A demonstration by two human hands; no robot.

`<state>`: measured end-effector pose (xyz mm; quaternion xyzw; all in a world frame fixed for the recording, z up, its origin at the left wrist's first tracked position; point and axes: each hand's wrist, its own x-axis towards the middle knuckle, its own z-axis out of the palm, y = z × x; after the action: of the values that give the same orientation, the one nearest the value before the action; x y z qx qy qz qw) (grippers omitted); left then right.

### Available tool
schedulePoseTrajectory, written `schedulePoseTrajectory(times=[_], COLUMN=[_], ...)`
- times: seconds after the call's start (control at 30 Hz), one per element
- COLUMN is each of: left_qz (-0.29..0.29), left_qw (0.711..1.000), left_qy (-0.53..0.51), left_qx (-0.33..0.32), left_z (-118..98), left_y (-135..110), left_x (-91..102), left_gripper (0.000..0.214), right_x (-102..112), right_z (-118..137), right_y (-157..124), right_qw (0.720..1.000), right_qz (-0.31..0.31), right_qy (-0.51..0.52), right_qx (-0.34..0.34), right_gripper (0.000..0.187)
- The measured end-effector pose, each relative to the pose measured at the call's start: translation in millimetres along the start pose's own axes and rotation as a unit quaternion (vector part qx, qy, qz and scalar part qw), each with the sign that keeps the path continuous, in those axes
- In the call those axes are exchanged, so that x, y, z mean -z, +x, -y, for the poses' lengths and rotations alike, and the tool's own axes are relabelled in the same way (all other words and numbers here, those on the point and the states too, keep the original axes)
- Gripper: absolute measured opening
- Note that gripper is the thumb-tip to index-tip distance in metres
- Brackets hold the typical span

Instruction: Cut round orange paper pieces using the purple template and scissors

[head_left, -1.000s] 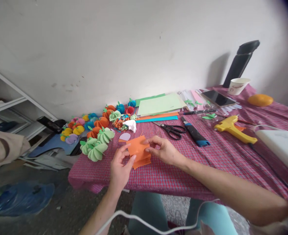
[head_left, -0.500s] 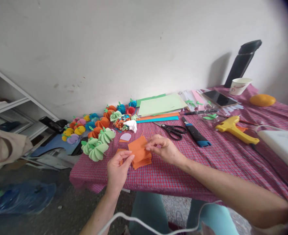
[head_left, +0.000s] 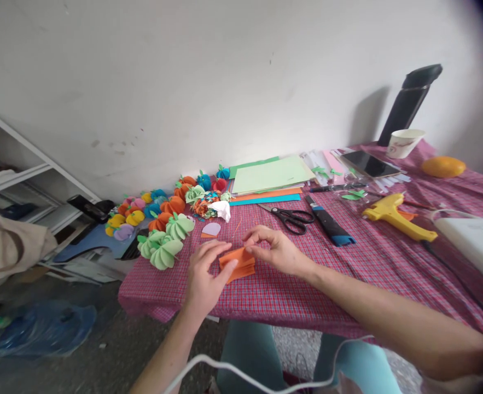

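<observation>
Both of my hands are on a small stack of orange paper pieces lying on the red checked tablecloth. My left hand pinches the stack's left edge between thumb and fingers. My right hand pinches its top right edge. The stack lies nearly flat on the cloth. Green paper pumpkins sit just left of my left hand.
Several coloured paper pumpkins line the table's far left. Paper sheets, black scissors, a blue-handled cutter, a yellow glue gun, a phone, a paper cup, a black flask and an orange lie behind. A white cable crosses near my lap.
The orange stack has come down from tilted upright to nearly flat on the cloth. My left hand has moved right onto its left edge; my right hand stays on top.
</observation>
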<state>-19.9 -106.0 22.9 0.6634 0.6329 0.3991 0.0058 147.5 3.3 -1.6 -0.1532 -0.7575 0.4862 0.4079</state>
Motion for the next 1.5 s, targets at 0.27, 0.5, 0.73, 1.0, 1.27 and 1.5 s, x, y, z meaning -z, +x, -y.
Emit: schedulePoseTrajectory(times=[0.27, 0.5, 0.73, 1.0, 1.27, 1.5], left_qz=[0.055, 0.115, 0.149, 0.072, -0.034, 0.028], left_qw=[0.988, 0.988, 0.982, 0.981, 0.983, 0.997], left_qy=[-0.096, -0.074, -0.057, -0.102, -0.109, 0.076], left_qx=[0.107, 0.076, 0.104, 0.146, 0.142, 0.007], left_z=[0.8, -10.2, -9.6, 11.0, 33.1, 32.4], left_y=[6.4, 21.3, 29.2, 37.2, 18.1, -4.8], left_x=[-8.8, -3.8, -0.8, 2.4, 11.0, 1.1], left_gripper=[0.016, 0.016, 0.023, 0.026, 0.034, 0.037], right_x=[-4.9, -3.9, 4.2, 15.4, 4.4, -6.0], right_z=[-0.6, -0.9, -4.9, -14.9, -35.8, -40.6], right_y=[-2.4, -3.0, 4.1, 15.1, 13.7, 13.8], right_qw=[0.997, 0.996, 0.993, 0.976, 0.963, 0.965], right_qz=[0.034, 0.044, 0.035, -0.071, -0.108, -0.113], right_qy=[0.002, -0.012, -0.006, 0.092, 0.101, 0.073], right_qx=[-0.071, -0.076, -0.111, -0.184, -0.225, -0.227], right_gripper=[0.014, 0.021, 0.027, 0.025, 0.024, 0.024])
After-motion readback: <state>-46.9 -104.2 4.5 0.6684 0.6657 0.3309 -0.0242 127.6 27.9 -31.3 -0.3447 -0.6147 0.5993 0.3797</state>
